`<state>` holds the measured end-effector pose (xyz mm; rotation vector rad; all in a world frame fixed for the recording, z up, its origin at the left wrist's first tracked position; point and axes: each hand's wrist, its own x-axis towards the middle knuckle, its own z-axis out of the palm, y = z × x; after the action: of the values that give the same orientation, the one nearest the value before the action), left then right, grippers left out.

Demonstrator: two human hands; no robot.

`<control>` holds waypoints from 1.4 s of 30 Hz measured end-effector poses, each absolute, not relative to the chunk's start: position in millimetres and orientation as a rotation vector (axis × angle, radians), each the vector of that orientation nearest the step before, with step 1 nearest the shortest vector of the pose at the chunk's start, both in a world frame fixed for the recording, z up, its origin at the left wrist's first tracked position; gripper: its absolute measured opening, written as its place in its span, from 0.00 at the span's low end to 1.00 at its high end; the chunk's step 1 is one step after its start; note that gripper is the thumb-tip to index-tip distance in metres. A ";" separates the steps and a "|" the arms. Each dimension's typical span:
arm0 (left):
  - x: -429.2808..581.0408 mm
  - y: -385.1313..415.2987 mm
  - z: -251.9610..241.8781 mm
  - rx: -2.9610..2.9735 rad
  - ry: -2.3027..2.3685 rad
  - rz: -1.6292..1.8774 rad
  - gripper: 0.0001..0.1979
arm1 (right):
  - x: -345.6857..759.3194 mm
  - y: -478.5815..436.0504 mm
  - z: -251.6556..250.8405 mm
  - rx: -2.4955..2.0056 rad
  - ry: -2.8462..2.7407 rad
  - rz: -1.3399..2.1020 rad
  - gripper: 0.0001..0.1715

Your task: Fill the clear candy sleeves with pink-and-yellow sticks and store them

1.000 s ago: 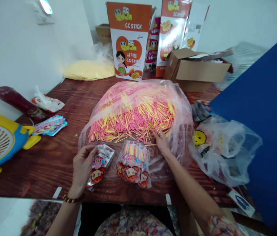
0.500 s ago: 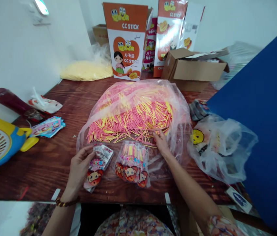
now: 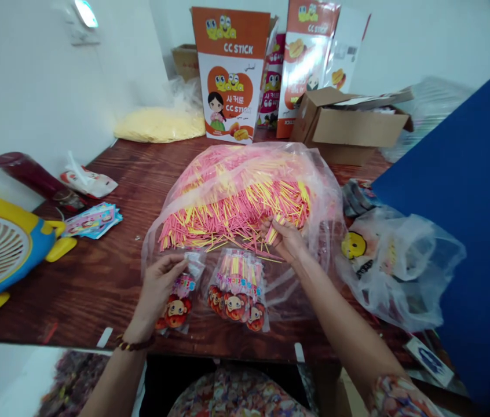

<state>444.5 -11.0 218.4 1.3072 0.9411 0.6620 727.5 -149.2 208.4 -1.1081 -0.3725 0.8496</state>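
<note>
A large clear plastic bag [image 3: 152, 231] lies opened toward me, with a heap of thin pink and yellow candy sticks [image 3: 231, 211] in it. My right hand [image 3: 291, 243], at the front right of the heap, is closed on a small bunch of candy sticks [image 3: 274, 229]. The fingers of my left hand [image 3: 160, 286] pinch the top of a small printed plastic pouch [image 3: 178, 313], which lies over other pouches at the left. Between my hands, several filled pouches [image 3: 235, 301] overlap on the table, with sticks visible through their clear tops.
CC Stick cartons [image 3: 231, 75] and an open brown box [image 3: 353, 127] stand along the back. To the left are a yellow and blue fan [image 3: 2, 249], a dark red bottle [image 3: 32, 176] and a wipes packet [image 3: 91, 180]. A crumpled plastic bag [image 3: 401, 260] lies right, beside a blue panel [image 3: 483, 202].
My right hand has lifted slightly from the heap's front edge and turned, showing a bunch of sticks in its fingers. My left hand has shifted right along the pouch's top.
</note>
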 end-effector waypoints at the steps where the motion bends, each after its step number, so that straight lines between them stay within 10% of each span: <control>1: 449.3 -13.3 220.4 1.340 0.901 0.635 0.18 | 718.3 -144.4 215.4 -1.110 -0.407 0.895 0.18; 16: 451.4 -21.7 227.6 1.655 0.712 0.450 0.14 | 636.5 -98.3 251.7 -1.583 -1.697 0.578 0.09; 42: 441.1 -34.6 227.7 1.920 0.652 0.633 0.13 | 607.6 -98.7 279.6 -0.951 -0.619 0.798 0.08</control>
<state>441.1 -34.6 227.7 1.9198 0.6517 0.6327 607.6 -98.7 279.6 -0.9512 -0.6185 0.7978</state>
